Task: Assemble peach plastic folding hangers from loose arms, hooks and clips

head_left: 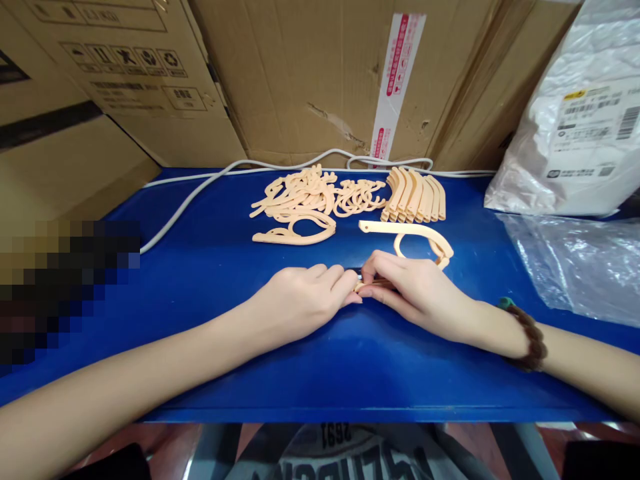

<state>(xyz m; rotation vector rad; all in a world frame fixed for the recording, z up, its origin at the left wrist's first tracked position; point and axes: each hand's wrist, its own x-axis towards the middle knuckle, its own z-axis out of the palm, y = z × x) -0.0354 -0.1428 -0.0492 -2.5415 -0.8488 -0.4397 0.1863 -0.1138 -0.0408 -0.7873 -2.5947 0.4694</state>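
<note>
My left hand (313, 293) and my right hand (420, 287) meet over the middle of the table, fingers closed. Between their fingertips shows a small bit of a beige plastic hanger part (359, 287); the fingers hide most of it. A dark, shiny sliver also shows there, too small to name. Just beyond my right hand lies a beige folding hanger (407, 229), partly covered by that hand. Another folding hanger (305, 237), folded up, rests beyond my left hand.
Behind lie a heap of beige hanger parts (297, 193), a smaller pile of hooks (357, 198) and a neat stack of curved arms (415, 197). A white cable (185, 213) runs along the back. Cardboard boxes (310, 73) and a plastic-wrapped parcel (565, 133) border the blue table (240, 380).
</note>
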